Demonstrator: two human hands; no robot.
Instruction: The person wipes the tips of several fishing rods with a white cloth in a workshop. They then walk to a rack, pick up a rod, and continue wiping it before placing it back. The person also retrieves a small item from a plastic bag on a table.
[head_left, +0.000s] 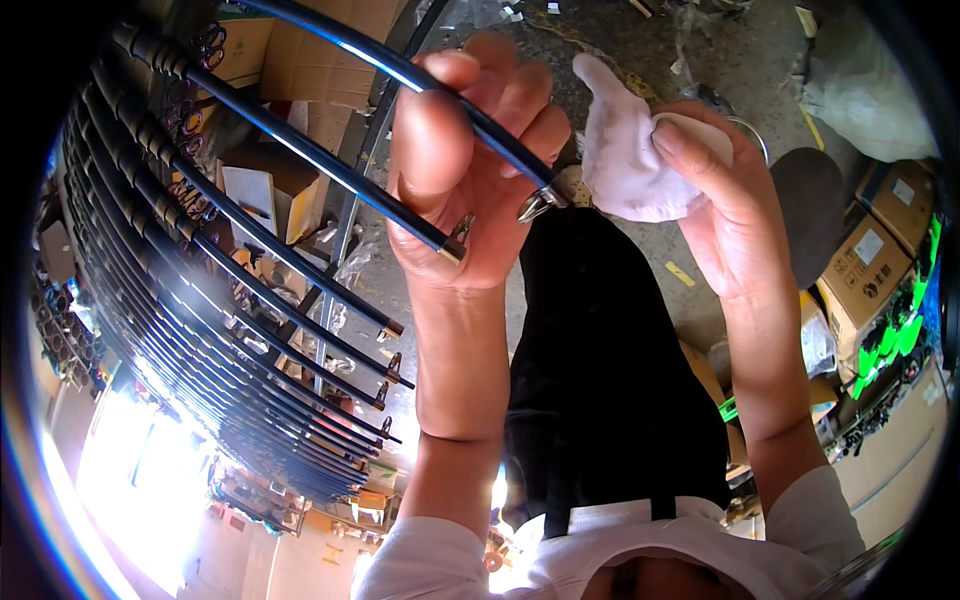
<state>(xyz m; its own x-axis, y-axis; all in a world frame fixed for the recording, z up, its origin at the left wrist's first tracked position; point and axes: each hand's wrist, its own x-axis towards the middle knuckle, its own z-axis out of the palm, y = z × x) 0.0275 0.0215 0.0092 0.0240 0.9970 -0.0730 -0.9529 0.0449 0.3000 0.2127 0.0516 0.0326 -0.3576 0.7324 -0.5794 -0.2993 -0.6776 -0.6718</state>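
Note:
My left hand (450, 215) is raised at the centre, its fingers curled round a glossy dark blue fishing rod section (508, 148). A small metal line guide (540, 203) sits at the rod's near end. In my right hand (738, 225) is a crumpled white cloth (640, 150), pinched under the thumb, just right of the rod's end and apart from it. A second rod (330, 165) passes below the held one, its tip and guide in front of my left palm.
Many more dark rods (260, 235) lie side by side in a row on the left. Cardboard boxes (865, 265) stand at the right, near a large whitish bag (870, 90). Scraps litter the grey floor (660, 250). A dark round seat-like disc (812, 215) is beside my right wrist.

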